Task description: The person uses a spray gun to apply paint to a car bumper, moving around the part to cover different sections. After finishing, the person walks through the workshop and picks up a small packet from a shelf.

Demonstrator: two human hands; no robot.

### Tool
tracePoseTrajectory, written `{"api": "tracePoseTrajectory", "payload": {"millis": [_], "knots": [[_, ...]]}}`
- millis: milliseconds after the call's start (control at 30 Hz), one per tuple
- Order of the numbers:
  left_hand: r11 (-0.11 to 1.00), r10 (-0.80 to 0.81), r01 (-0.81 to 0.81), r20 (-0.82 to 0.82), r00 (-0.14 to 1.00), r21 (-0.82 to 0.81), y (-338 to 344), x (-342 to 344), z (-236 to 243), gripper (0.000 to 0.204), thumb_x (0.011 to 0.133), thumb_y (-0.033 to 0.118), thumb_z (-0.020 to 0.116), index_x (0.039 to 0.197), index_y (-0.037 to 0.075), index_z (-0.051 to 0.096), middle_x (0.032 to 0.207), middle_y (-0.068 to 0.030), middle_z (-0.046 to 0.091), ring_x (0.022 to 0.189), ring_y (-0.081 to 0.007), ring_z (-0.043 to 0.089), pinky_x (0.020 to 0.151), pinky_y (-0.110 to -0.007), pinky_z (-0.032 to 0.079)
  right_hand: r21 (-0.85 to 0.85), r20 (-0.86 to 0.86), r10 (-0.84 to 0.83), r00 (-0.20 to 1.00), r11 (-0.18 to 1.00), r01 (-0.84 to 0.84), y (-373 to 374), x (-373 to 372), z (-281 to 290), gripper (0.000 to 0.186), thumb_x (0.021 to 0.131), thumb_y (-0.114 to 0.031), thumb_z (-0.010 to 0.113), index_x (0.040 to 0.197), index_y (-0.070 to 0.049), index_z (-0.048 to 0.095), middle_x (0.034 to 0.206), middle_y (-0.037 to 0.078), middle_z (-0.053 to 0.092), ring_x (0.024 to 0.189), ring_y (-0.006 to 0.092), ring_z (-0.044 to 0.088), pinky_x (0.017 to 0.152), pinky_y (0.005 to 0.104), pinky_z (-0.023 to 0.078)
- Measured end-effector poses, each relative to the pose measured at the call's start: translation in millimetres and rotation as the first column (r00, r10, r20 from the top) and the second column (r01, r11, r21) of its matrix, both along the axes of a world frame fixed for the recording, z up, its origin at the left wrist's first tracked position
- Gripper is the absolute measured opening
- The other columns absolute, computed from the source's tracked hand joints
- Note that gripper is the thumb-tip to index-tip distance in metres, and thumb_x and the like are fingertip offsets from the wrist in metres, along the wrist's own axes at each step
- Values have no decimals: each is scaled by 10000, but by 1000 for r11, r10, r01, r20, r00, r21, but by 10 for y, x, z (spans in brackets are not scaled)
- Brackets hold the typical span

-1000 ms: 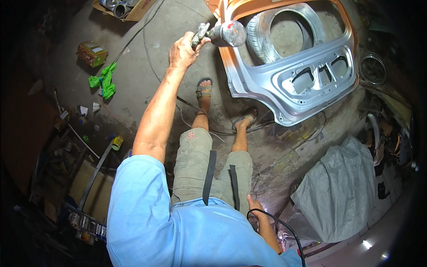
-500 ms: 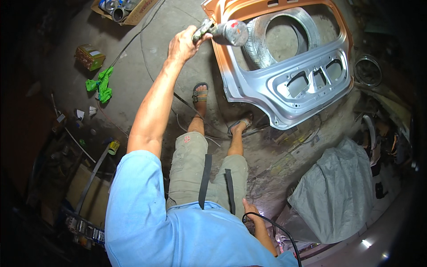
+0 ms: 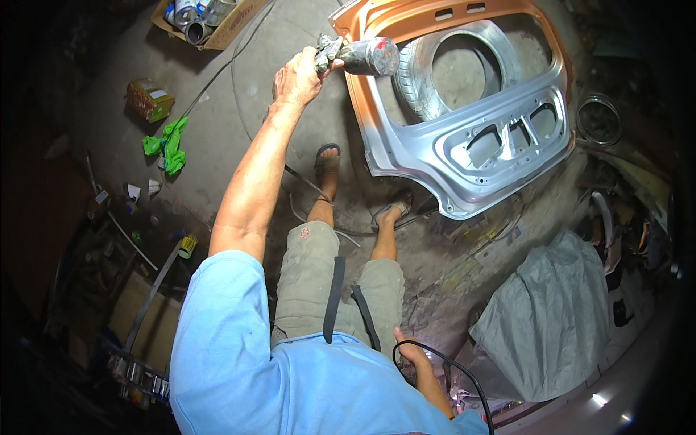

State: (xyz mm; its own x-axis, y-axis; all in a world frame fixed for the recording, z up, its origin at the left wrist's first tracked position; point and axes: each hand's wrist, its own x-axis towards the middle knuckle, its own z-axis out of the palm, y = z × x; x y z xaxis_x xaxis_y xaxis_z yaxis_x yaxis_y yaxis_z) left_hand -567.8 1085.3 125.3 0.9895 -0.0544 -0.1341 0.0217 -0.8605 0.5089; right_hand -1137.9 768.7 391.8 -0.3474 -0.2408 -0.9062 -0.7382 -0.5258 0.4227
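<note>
My left hand (image 3: 297, 78) is stretched forward, its fingers wrapped round the grip of a spray gun (image 3: 330, 54) with a dark cylindrical cup (image 3: 371, 56). The gun is held over the left edge of a car tailgate (image 3: 417, 145), which lies flat. The tailgate is silver on its lower part and orange along its left side and top frame. Under its window opening lies a tyre (image 3: 424, 80) dusted with silver. Low beside my right thigh hangs my right hand (image 3: 412, 351); a black cable (image 3: 464, 373) loops across it, and most of its fingers are hidden.
Hoses (image 3: 235, 80) trail over the floor past my feet. On the left are a cardboard box (image 3: 228, 25) of cans, a square tin (image 3: 150, 100) and a green plastic bag (image 3: 172, 148). To the right, a grey sheet (image 3: 547, 319) covers something, and a metal ring (image 3: 599, 118) lies beyond the tailgate.
The spray gun has tilted slightly, so its cup shows more from the side. Floor things and the tailgate's near edge sit a little lower in view. My right hand has barely moved.
</note>
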Motion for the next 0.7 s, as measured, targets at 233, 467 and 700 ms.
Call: {"api": "tracePoseTrajectory", "payload": {"millis": [233, 467, 700], "knots": [[998, 5, -4, 24, 1000, -65, -581, 650, 46, 605, 899, 683, 676, 1042, 97, 621, 995, -183, 743, 985, -429, 718, 832, -540, 567, -27, 5, -20, 1000, 999, 20, -9, 7, -3, 1054, 917, -855, 392, 1194, 110, 710, 1256, 372, 662, 1295, 450, 605, 1075, 495, 455], [980, 45, -10, 176, 983, -197, -762, 800, -45, 638, 885, 712, 672, 1087, 107, 668, 1003, -193, 747, 995, -430, 714, 839, -533, 569, -21, 7, 0, 1000, 1000, 0, -17, 123, 36, 975, 930, -838, 395, 1237, 27, 724, 1288, 328, 669, 1317, 427, 596, 1094, 479, 445], [953, -112, 73, -120, 986, -295, 399, 220, 563, 477, 912, 509, 772, 1117, 87, 686, 991, -184, 740, 946, -402, 712, 793, -463, 554, 56, 111, -126, 986, 991, 120, -94, 157, -283, 888, 1012, -757, 329, 1217, 11, 725, 1245, 299, 695, 1277, 508, 583, 1081, 497, 440]]}}
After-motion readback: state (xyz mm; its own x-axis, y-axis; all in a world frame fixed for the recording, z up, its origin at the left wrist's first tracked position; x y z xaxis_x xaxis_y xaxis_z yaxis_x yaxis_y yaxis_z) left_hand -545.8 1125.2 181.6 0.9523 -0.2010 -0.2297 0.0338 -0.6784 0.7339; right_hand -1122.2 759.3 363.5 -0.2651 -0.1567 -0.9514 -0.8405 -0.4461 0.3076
